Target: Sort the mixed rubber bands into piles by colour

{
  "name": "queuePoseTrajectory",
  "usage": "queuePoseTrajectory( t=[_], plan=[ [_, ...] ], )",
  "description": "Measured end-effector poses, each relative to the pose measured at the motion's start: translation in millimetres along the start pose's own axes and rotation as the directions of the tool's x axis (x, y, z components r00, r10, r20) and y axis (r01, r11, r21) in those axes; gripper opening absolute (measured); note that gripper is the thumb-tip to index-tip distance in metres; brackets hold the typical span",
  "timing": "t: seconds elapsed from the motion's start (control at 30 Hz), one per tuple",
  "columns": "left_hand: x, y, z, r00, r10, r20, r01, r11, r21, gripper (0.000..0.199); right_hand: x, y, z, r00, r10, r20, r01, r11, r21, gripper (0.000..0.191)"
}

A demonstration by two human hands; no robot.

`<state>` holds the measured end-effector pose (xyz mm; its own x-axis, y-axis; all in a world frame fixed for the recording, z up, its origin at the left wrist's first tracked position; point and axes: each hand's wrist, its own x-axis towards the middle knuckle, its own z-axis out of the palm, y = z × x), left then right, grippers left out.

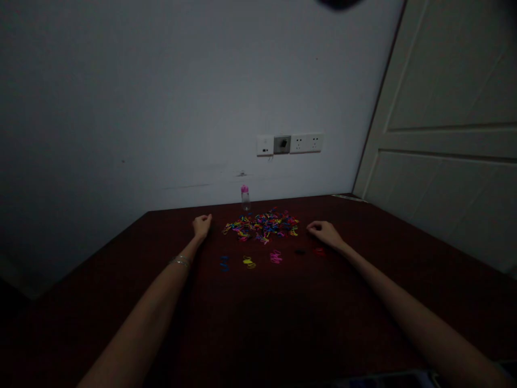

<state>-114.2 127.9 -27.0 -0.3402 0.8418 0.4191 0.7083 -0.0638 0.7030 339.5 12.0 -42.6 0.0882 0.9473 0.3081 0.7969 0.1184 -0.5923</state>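
Note:
A loose pile of small coloured clips (270, 223), too small to name more exactly, is spread on the dark red-brown table (258, 312). My left hand (202, 225) rests on the tabletop left of the pile, fingers curled closed, nothing visible in it. Right of the pile lies my right hand (325, 233), its fingers bent together; no object shows between them. Nearer to me is a row of small groups: blue clips (224, 264), yellow clips (249, 262), pink clips (276, 257), a dark group (299, 251) and red clips (320, 251). The red group is nearest my right hand.
Behind the pile stands a small clear bottle (246, 201) with a pink top. A pale wall (181, 108) with sockets (306, 143) rises at the table's back edge. To the right is a white panelled door (444, 183). The light is dim.

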Motion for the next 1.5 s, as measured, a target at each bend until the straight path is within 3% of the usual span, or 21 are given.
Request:
queuePoseTrajectory(
  t=[0.17,0.33,0.63,1.03,1.5],
  plan=[
    [3.1,-6.2,1.5,0.999,-0.045,0.027,0.046,0.998,-0.039,0.035,-4.4,-15.9,6.8,0.984,-0.127,0.127,0.124,0.992,0.033,0.022],
    [3.1,-7.5,0.9,0.987,-0.159,-0.002,0.157,0.979,-0.126,0.035,-8.0,-28.5,12.9,0.972,-0.196,0.127,0.198,0.98,-0.005,0.022],
    [-1.5,-6.2,5.7,0.997,-0.07,0.037,0.072,0.994,-0.078,0.03,-5.4,-36.8,9.9,0.973,-0.182,0.145,0.2,0.972,-0.125,0.015],
    [-0.9,-11.5,6.7,0.998,-0.015,0.059,0.018,0.999,-0.047,0.03,-4.0,-38.8,8.2,0.967,-0.198,0.159,0.224,0.96,-0.166,0.013],
    [-2.2,-10.6,6.0,0.996,-0.018,0.087,0.027,0.994,-0.103,0.03,-1.8,-29.9,7.3,0.961,-0.207,0.184,0.219,0.975,-0.046,0.017]
  ],
)
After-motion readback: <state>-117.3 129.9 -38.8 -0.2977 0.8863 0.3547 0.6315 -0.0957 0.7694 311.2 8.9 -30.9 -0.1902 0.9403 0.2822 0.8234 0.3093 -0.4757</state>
